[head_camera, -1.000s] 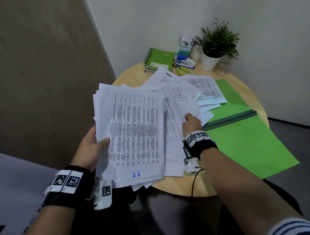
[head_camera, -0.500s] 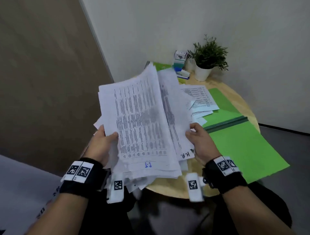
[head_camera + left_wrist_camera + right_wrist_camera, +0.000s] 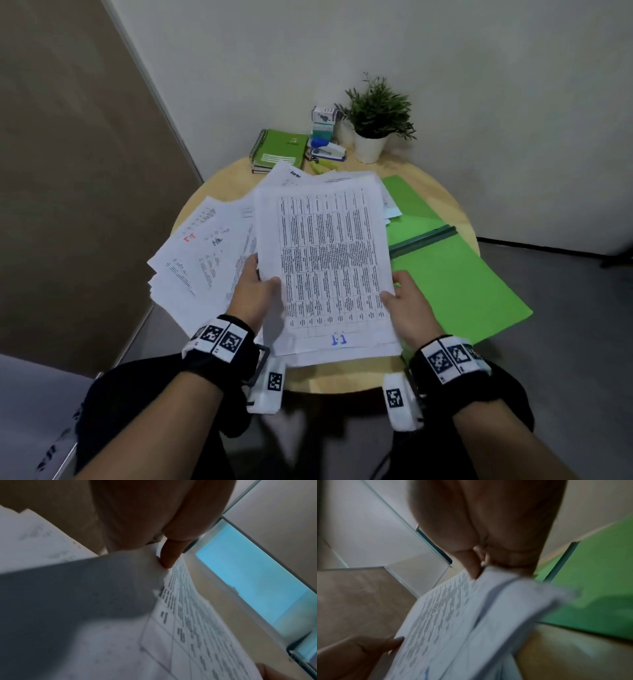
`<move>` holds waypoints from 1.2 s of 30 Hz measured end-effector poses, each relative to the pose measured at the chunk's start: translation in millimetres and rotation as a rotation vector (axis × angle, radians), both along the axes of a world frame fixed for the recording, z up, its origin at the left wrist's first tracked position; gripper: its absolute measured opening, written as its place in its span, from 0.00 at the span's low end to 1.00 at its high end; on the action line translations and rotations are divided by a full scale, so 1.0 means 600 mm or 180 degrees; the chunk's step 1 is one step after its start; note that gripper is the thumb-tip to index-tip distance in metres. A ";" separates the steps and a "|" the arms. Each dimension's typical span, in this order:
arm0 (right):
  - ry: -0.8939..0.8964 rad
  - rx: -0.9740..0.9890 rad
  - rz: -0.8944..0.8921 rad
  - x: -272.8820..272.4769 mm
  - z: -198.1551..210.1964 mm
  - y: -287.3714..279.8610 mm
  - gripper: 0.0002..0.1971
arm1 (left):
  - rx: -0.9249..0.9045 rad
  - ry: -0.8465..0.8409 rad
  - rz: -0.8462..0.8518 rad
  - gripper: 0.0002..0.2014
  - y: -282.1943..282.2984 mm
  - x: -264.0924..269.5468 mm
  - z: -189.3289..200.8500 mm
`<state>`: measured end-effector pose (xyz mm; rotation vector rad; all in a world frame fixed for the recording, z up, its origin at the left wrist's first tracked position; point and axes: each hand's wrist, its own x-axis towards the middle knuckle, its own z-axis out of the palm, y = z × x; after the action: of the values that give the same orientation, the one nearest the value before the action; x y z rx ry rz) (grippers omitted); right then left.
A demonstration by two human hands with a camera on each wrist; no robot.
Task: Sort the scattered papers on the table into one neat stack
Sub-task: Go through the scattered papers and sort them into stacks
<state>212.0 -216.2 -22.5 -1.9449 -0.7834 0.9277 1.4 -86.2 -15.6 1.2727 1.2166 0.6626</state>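
A thick stack of printed papers (image 3: 330,260) is held over the round wooden table (image 3: 342,378), its top sheet a table of text with a blue mark near the bottom. My left hand (image 3: 255,293) grips the stack's left edge, thumb on top (image 3: 169,555). My right hand (image 3: 407,303) grips the right edge, thumb on top (image 3: 471,563). The stack shows up close in both wrist views (image 3: 185,615) (image 3: 440,612). More loose sheets (image 3: 202,257) lie fanned out on the table to the left, some reaching past its edge. A few sheets (image 3: 291,174) peek out behind the stack.
An open green folder (image 3: 452,274) covers the table's right side. At the back stand a green spiral notebook (image 3: 279,150), a stapler (image 3: 329,150), small boxes (image 3: 323,120) and a potted plant (image 3: 373,120). Walls close in behind and to the left.
The stack, tilted up steeply half a second ago, now lies flatter and more squared. A fan of sheets now lies on the table to the left. Both hands hold the stack's side edges.
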 end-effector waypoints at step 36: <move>-0.0797 -0.0864 0.0605 -0.092 -0.080 0.179 0.29 | -0.0084 0.1178 -0.0160 0.23 0.090 -0.093 -0.035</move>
<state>156.9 -109.1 -70.6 -2.2845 -1.0455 0.9528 -54.3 -32.2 -36.4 1.4400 1.4816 0.3814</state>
